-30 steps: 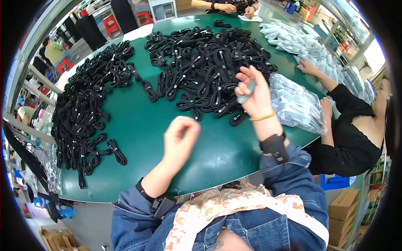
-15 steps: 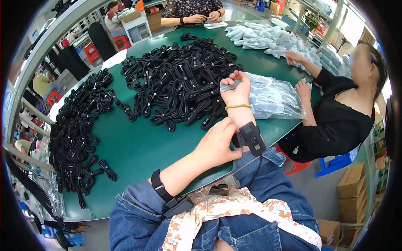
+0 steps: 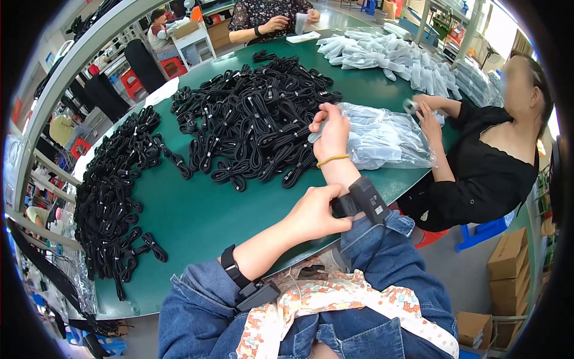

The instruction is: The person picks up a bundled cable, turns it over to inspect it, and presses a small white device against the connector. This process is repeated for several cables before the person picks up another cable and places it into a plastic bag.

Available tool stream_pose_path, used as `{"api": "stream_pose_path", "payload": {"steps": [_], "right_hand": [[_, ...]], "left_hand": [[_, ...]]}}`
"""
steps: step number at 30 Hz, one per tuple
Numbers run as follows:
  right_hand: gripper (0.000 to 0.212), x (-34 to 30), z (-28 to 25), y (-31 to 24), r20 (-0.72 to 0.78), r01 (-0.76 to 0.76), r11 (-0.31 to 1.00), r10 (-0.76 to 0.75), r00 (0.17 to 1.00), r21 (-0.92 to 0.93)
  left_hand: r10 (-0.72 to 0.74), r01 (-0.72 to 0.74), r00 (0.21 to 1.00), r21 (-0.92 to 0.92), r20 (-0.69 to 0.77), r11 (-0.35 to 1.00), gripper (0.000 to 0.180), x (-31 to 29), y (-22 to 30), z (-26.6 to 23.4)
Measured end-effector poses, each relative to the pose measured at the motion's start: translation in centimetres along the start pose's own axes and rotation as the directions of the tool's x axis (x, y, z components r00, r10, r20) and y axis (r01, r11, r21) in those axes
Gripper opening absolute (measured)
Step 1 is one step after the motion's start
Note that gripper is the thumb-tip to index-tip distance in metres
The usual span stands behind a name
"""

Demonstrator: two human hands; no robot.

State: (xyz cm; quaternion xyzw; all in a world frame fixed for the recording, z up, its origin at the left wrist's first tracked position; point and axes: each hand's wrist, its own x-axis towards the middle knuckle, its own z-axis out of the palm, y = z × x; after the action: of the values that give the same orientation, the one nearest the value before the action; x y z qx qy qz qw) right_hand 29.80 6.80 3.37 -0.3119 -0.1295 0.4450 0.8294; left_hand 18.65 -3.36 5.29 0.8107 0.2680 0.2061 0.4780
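Observation:
My left hand [image 3: 315,210] is closed at my right wrist, thumb and fingers pinching the black box-shaped device [image 3: 368,200] strapped there. Above it, my right hand [image 3: 332,130] is raised over the table with its fingers curled in. A flat grey strip-like piece [image 3: 316,134] pokes out from the palm side; its kind is hard to make out. Just right of that hand lies a clear plastic bag [image 3: 388,140] filled with whitish packets. To its left spreads a big heap of coiled black cables [image 3: 257,113].
More coiled black cables [image 3: 110,203] line the left side of the green table [image 3: 191,221]. White packets [image 3: 382,54] are piled at the far right. One co-worker [image 3: 487,155] sits close on my right, another [image 3: 269,21] across the table. Cardboard boxes [image 3: 508,266] stand on the floor.
My right hand has turned and tilted slightly left, its fingers more curled. My left hand stays at the wrist device. The right co-worker's hands have come together; the far one lifts a whitish packet.

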Motion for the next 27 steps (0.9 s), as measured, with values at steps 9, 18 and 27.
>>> {"api": "stream_pose_path", "payload": {"steps": [9,18,27], "right_hand": [[0.009,-1.5,1.0,1.3,0.534,0.686,0.475,-0.43,0.728,-0.552],[0.01,0.3,-0.5,-3.3,0.208,-0.32,0.862,0.256,0.944,0.392],[0.019,-4.0,-6.5,-0.8,0.316,0.258,0.728,-0.06,0.947,-0.636]], "left_hand": [[0.018,-0.01,0.994,0.068,-0.109,0.998,0.03,0.4,2.0,0.0],[0.02,-0.015,0.999,-0.145,0.029,0.989,0.03,-0.3,-3.1,1.1],[0.088,-0.113,0.898,-0.032,-0.431,0.993,0.037,-5.6,-10.0,-6.6]]}}
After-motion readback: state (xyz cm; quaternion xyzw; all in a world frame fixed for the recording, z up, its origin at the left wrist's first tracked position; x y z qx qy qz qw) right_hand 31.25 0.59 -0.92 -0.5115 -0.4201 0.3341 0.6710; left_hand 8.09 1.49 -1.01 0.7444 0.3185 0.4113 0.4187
